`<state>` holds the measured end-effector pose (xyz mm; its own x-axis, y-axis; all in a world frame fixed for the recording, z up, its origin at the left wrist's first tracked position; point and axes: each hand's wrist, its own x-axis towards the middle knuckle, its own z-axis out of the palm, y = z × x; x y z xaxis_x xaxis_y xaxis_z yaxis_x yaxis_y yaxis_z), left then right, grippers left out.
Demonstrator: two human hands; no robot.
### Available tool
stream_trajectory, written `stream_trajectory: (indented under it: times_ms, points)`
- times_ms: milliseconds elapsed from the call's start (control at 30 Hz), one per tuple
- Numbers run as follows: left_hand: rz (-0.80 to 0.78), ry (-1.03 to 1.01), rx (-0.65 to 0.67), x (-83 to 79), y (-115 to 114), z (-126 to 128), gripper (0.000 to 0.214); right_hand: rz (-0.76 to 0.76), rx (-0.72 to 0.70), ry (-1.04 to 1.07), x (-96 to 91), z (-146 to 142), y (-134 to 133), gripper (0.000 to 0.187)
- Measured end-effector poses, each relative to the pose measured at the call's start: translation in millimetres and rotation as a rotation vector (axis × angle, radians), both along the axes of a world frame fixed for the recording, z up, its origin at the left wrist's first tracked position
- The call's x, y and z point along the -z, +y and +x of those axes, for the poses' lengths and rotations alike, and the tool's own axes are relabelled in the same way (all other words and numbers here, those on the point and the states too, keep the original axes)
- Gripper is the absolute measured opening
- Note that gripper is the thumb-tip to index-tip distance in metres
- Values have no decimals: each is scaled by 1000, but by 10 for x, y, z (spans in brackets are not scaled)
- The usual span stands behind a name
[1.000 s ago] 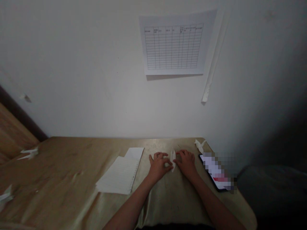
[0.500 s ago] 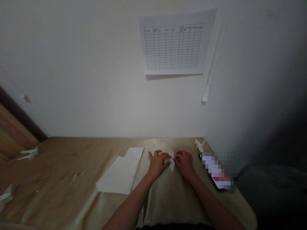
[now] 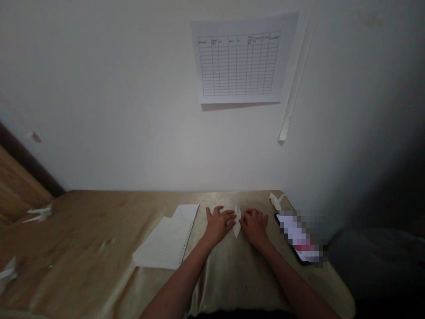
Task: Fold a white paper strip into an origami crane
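A small piece of white folded paper [image 3: 237, 227], a narrow diamond with a split upper end, lies on the cloth-covered table between my two hands. From the left, my left hand [image 3: 219, 226] has its thumb and index finger closed on the paper's edge, while its other fingers are raised and spread. On the opposite edge, the bent fingers of my right hand [image 3: 255, 225] pinch the paper. My right thumb is partly hidden.
A lined notebook [image 3: 162, 243] with loose sheets lies left of my forearms. To the right is a phone [image 3: 295, 235] with a blurred screen, and behind it a folded paper bird [image 3: 275, 201]. More folded paper pieces [image 3: 40, 214] lie far left. A printed table sheet [image 3: 239, 66] hangs on the wall.
The folded paper has tilted and shifted very slightly left between my fingers. My right hand has moved a touch to the left; otherwise both hands keep their places.
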<state>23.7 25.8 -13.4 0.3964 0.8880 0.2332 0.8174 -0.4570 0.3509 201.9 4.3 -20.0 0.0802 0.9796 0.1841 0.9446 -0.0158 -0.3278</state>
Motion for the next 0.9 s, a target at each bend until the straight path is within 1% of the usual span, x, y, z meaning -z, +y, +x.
stream_trajectory:
  times_ms: [167, 367, 567, 767, 900]
  points:
    - [41, 23, -7, -42, -2, 16, 28, 7, -8, -22, 17, -10, -10, 24]
    - [41, 71, -36, -66, -8, 21, 27, 16, 6, -31, 31, -38, -31, 25]
    - [14, 133, -25, -95, 28, -27, 31, 94, -13, -24, 12, -54, -96, 21]
    - [-22, 186, 0, -169, 110, -33, 42, 26, -23, 8, 7, -27, -52, 19]
    - [-27, 212, 20, -196, 198, -19, 51, 25, -29, 13, 7, -17, -36, 19]
